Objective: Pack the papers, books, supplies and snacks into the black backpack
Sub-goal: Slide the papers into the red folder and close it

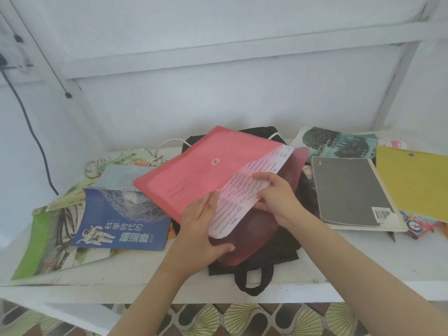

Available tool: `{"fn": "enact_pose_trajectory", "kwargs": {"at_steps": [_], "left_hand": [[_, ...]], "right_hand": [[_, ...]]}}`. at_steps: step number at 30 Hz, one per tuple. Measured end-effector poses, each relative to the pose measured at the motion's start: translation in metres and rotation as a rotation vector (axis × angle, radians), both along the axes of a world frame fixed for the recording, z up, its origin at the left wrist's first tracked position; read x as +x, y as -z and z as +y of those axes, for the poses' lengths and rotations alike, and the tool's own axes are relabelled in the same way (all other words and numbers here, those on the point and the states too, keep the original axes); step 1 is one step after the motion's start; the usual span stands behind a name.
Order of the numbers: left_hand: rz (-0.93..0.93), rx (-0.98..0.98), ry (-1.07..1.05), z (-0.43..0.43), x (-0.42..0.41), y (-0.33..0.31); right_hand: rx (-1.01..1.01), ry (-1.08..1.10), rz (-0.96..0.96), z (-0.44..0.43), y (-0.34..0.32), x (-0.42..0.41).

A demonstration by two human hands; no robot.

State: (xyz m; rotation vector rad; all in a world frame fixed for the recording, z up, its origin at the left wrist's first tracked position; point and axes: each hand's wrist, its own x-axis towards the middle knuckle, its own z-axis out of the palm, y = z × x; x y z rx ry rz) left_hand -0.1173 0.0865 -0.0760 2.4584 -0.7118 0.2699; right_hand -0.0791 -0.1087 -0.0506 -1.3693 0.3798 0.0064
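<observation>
A red plastic folder (208, 166) lies tilted over the black backpack (274, 253) in the middle of the white table. Printed papers (244, 197) stick halfway out of the folder's open mouth. My left hand (201, 229) holds the folder's near edge, thumb under the papers. My right hand (276, 197) pinches the papers' right edge. The folder's open flap (298, 163) hangs to the right over the bag. Most of the backpack is hidden beneath the folder.
Left of the bag lie a blue book (123, 219), a green magazine (48, 238) and more books. To the right are a grey notebook (349, 192), a yellow folder (414, 178), a green-covered book (337, 141) and a colourful snack pack (419, 226). A white cable (169, 144) curls behind.
</observation>
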Motion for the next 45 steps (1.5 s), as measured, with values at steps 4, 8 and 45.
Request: {"fn": "enact_pose_trajectory", "kwargs": {"at_steps": [4, 8, 45], "left_hand": [[-0.034, 0.007, 0.067, -0.003, -0.005, 0.001], [-0.059, -0.024, 0.092, -0.008, -0.007, 0.005], [0.037, -0.421, -0.067, 0.024, -0.033, 0.025]], "right_hand": [[0.024, 0.014, 0.011, 0.007, -0.002, 0.011], [0.027, 0.043, 0.029, 0.015, 0.003, 0.017], [-1.514, -0.114, -0.679, -0.037, -0.013, -0.010]]}}
